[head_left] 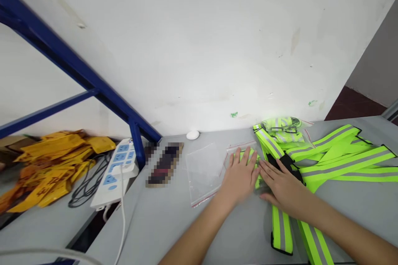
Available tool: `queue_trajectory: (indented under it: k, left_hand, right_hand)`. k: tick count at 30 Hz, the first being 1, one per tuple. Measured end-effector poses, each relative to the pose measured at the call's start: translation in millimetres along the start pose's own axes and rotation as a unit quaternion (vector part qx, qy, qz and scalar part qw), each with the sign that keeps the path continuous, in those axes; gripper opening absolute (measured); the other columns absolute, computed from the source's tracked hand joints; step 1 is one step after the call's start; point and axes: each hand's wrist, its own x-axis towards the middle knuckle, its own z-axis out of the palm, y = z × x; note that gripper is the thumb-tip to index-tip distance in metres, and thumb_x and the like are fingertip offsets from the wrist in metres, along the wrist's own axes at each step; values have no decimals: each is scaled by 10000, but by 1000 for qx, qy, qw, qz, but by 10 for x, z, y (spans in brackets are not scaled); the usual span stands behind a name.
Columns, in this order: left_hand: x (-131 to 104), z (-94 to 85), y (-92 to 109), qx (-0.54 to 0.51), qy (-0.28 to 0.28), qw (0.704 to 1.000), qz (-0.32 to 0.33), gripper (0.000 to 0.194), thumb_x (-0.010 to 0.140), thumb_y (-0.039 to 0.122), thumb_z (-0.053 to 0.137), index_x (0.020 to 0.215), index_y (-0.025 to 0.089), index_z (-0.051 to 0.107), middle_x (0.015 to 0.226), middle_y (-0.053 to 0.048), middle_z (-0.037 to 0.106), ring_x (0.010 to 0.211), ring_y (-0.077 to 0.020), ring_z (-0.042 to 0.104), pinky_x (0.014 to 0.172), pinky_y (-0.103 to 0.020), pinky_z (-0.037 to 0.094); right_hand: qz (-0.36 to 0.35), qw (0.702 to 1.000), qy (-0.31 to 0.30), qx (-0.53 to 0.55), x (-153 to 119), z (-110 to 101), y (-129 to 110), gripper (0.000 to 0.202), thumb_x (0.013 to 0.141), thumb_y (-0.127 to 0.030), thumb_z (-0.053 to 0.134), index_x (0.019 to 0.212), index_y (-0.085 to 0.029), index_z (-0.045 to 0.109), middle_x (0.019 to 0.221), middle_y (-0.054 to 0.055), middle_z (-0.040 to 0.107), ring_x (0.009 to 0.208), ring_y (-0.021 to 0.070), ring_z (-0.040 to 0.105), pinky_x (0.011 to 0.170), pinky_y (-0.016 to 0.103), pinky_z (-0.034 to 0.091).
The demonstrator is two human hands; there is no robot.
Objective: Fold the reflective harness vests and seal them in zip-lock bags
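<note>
Right of lower centre, the left hand (pixel 240 177), fingers spread, covers a green bundle (pixel 258 181); the right hand (pixel 281 185), fingers mostly together, meets its edge.

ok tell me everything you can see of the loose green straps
The green straps are wide, bright yellow-green bands that look like fabric, each visible stripe grey and running lengthwise. Some ends have black edging, and a black patch sits where several bands meet. They lie spread and overlapping on the right of the grey table, two reaching toward its near edge. The right hand covers part of them; whether it touches them is unclear.
</note>
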Motion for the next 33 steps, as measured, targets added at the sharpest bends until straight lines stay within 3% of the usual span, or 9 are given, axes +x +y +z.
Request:
queue_trajectory:
  k: [5, 10, 16, 20, 23, 27, 30, 33]
  left_hand:
    - [-5, -4, -16, 1, 1, 1000, 13, 504, 958, 399, 315, 1435, 260, 400, 1536, -79, 329, 1410, -413, 218, 1092, -628, 242]
    - [7, 51, -15, 3, 18, 1000, 14, 472, 946, 396, 351, 1398, 299, 447, 1525, -67, 350, 1409, -409, 220, 1086, -631, 241]
    - [-4, 64, -10, -40, 3, 999, -7, 481, 956, 377, 327, 1426, 304, 396, 1569, -64, 251, 1432, -414, 129, 1072, -693, 171]
    - [-38, 97, 16, -165, 24, 985, -52, 514, 974, 406, 260, 1476, 296, 275, 1608, -55, 80, 1462, -353, -17, 1095, -673, 140]
    - [-60, 119, 36, -292, 128, 944, -85, 482, 967, 344, 301, 1440, 253, 312, 1605, -70, 38, 1472, -274, 37, 1156, -533, 176]
    - [-49, 78, -15, -435, 294, 835, -168, 348, 887, 236, 426, 1232, 240, 471, 1513, -80, 206, 1406, -235, 272, 1134, -432, 284]
    - [-29, 17, -73, -530, 338, 741, -236, 288, 835, 241, 477, 1122, 255, 504, 1417, -68, 284, 1297, -224, 418, 1020, -375, 419]
    - [-29, -46, -93, -579, 347, 681, -286, 247, 792, 263, 510, 1038, 255, 531, 1291, -65, 368, 1201, -216, 482, 846, -311, 502]
  right_hand:
    - [16, 999, 17, 48, 9, -176, 107, 321, 931, -340, 530, 1162, -162, 664, 1206, 114, 671, 1200, 310, 564, 1067, 566, 340]
    - [40, 995, 48, 80, 37, -266, 152, 221, 929, -282, 531, 1004, -204, 725, 1130, 85, 708, 1106, 276, 625, 1007, 508, 410]
    - [45, 993, 18, 106, 68, -261, 60, 244, 948, -268, 494, 1085, -174, 673, 1107, 82, 707, 1019, 243, 632, 932, 443, 432]
    - [98, 991, 1, 96, 96, -232, -30, 372, 954, -368, 476, 1231, -142, 580, 1172, 136, 668, 1042, 284, 598, 887, 452, 424]
    - [143, 985, -19, 98, 147, -227, -103, 511, 957, -448, 430, 1344, -119, 479, 1182, 173, 649, 1061, 308, 580, 887, 466, 409]
    - [181, 976, -56, 105, 260, -228, -225, 711, 913, -591, 410, 1434, -109, 364, 1300, 204, 573, 1188, 343, 519, 1045, 554, 261]
    - [214, 969, -84, 96, 388, -189, -347, 884, 817, -678, 497, 1462, -103, 309, 1421, 230, 452, 1308, 380, 402, 1097, 614, 117]
    - [247, 960, -106, 79, 552, -125, -465, 964, 768, -650, 575, 1472, -69, 263, 1502, 255, 309, 1382, 404, 272, 1083, 654, 116]
